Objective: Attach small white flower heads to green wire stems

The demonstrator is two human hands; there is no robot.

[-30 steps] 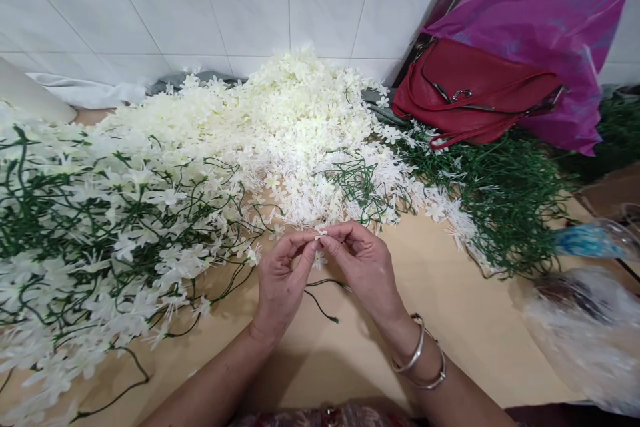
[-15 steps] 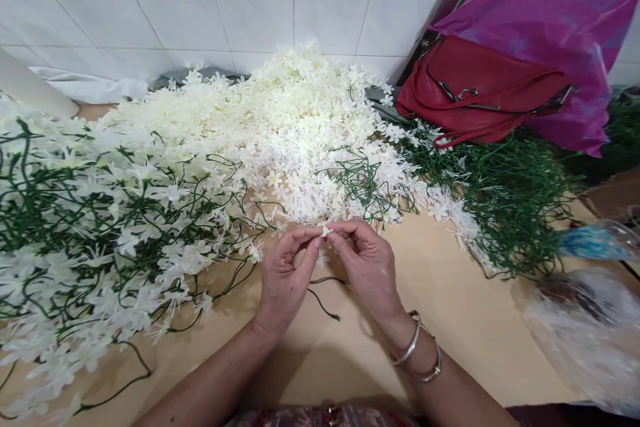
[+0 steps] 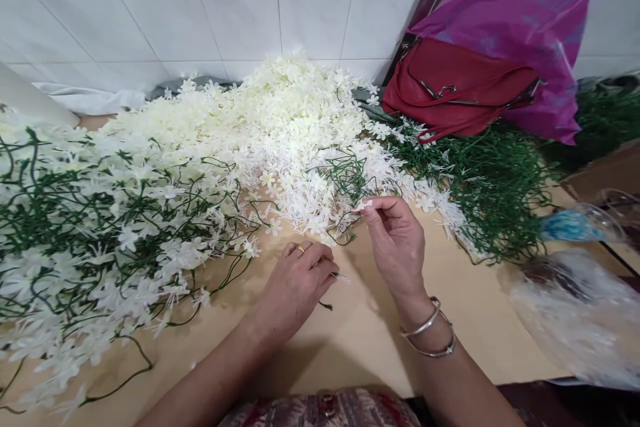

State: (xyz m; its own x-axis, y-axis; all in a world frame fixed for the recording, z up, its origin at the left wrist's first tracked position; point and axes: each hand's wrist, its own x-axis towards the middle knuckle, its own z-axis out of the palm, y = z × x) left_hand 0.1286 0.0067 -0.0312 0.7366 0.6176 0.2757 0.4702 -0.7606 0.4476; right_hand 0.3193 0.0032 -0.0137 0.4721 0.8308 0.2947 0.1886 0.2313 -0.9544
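Observation:
My right hand (image 3: 397,240), with two silver bangles at the wrist, pinches a small white artificial flower (image 3: 364,205) between thumb and forefinger. Lower and to the left, my left hand (image 3: 303,277), wearing a gold ring, is closed just over the tabletop. White stamen threads (image 3: 342,277) stick out past its fingertips, and a green stem end (image 3: 326,306) shows below; the fingers hide the rest of this stem. In front of both hands lie loose white flowers (image 3: 295,113) in a heap, with a small bunch of green stems (image 3: 345,173) on its near side.
Flowers on green stems (image 3: 125,227) spread over the left of the table (image 3: 465,320). Bare green stems (image 3: 500,193) are piled at right, near a red handbag (image 3: 460,87) and a purple plastic bag (image 3: 520,20). Clear plastic wrapping (image 3: 575,320) lies at the right edge.
My hands, earlier together at a white flower, have moved apart. The right has gone up and right with a flower; the left has lowered and closed around a stem that lay on the table.

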